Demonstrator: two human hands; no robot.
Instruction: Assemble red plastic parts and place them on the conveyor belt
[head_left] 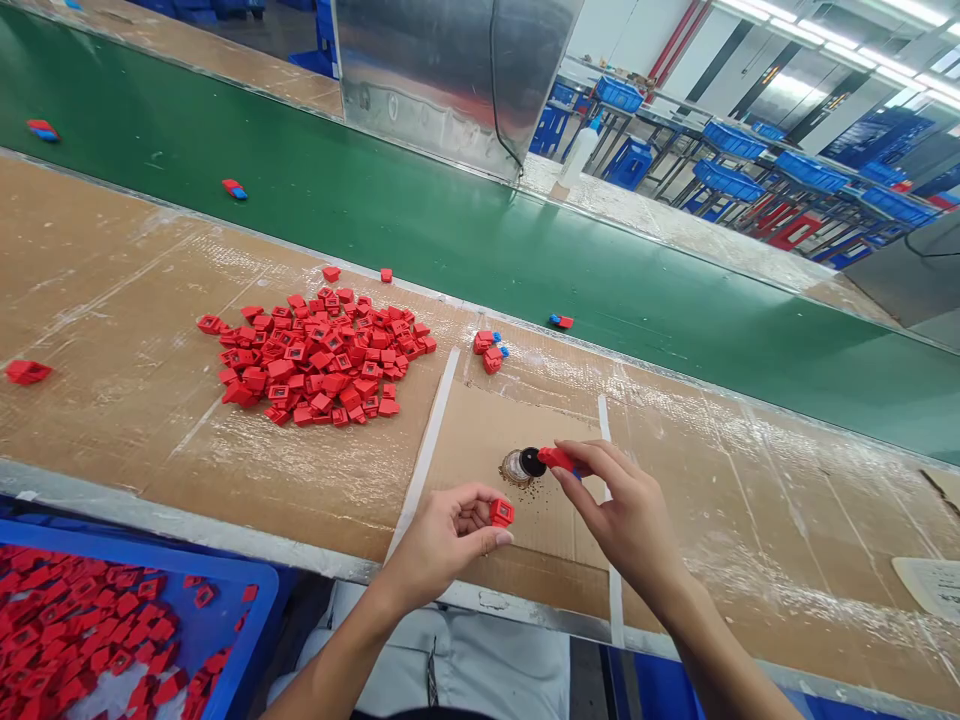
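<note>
You are pinching a slim red plastic part narrowly in your right hand, its tip touching a round black pad; your left hand is closing on a square red plastic housing.

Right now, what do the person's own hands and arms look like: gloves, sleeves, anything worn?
The left hand and right hand are bare, with no gloves, and no ring or watch shows. The left forearm and right forearm are bare too, with no sleeve in view. Below them is pale grey clothing.

Bare left hand and right hand, above pale grey workwear with a thin dark seam
</note>
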